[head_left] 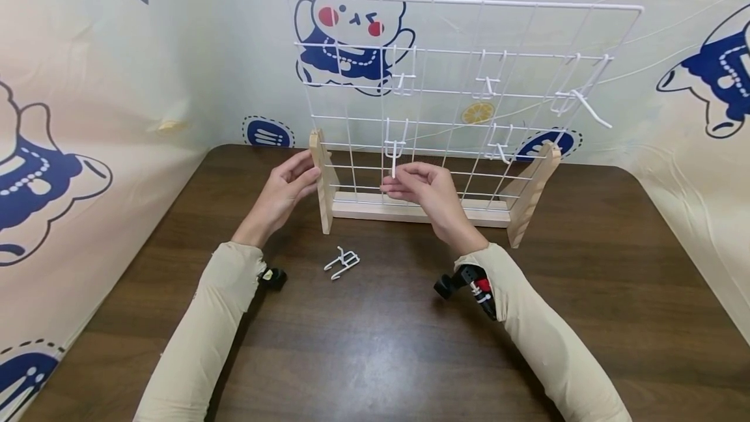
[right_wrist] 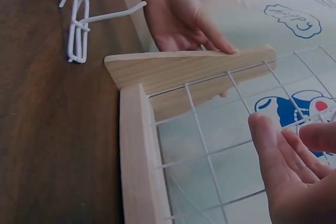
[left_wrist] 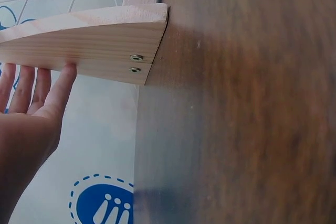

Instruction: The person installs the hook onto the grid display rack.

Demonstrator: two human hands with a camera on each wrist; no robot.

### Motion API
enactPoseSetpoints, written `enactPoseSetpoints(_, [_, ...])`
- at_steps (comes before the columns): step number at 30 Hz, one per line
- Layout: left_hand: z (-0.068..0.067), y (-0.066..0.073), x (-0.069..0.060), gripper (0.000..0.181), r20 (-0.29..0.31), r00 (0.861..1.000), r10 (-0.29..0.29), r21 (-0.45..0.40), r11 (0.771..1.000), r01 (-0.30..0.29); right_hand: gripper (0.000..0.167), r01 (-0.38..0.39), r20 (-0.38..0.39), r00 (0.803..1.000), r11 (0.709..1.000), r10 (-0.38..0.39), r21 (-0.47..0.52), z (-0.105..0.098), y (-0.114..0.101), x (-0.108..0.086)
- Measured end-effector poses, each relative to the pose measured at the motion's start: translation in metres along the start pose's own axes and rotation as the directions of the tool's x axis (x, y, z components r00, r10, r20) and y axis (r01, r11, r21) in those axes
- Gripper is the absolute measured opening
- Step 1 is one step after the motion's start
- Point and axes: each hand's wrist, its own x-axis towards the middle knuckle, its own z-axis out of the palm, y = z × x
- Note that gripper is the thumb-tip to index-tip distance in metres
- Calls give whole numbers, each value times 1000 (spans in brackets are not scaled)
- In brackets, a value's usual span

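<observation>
A white wire grid (head_left: 445, 90) stands in a pale wooden base with two side panels. My left hand (head_left: 287, 187) holds the left wooden side panel (head_left: 324, 181), thumb at its front edge and fingers at its rear; two screws show on the panel in the left wrist view. In front of the grid, my right hand (head_left: 430, 197) has its fingers beside the prong of a white hook (head_left: 394, 148) hanging low on the grid. The right wrist view shows a gap between right thumb and fingers. A loose white hook (head_left: 342, 262) lies on the table.
Other white hooks hang on the grid: an upper left hook (head_left: 402, 80), an upper middle hook (head_left: 487, 85), an upper right hook (head_left: 577, 98) and a lower right hook (head_left: 498, 150). A bear-patterned cloth (head_left: 234, 51) stands behind the dark brown table (head_left: 363, 357).
</observation>
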Motion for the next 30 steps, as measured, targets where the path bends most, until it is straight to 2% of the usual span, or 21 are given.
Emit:
enactPoseSetpoints(6, [-1,1,0,54,6,1000,9,-10,1000,-9,27,-55,73,996,997,52,50,0,0,-11])
enactPoseSetpoints(17, [0,1,0,55,5,1000,0,8,1000,0,29,-97,132,986,995,97,-1,-3,5,-21])
enactPoseSetpoints(25, [1,1,1,54,13,1000,5,1,1000,-5,27,-81,191,978,996,85,-27,5,15,-28])
enactPoseSetpoints(30, [0,-2,2,53,2,1000,10,-23,1000,-10,23,-101,234,966,993,112,-59,12,22,-31])
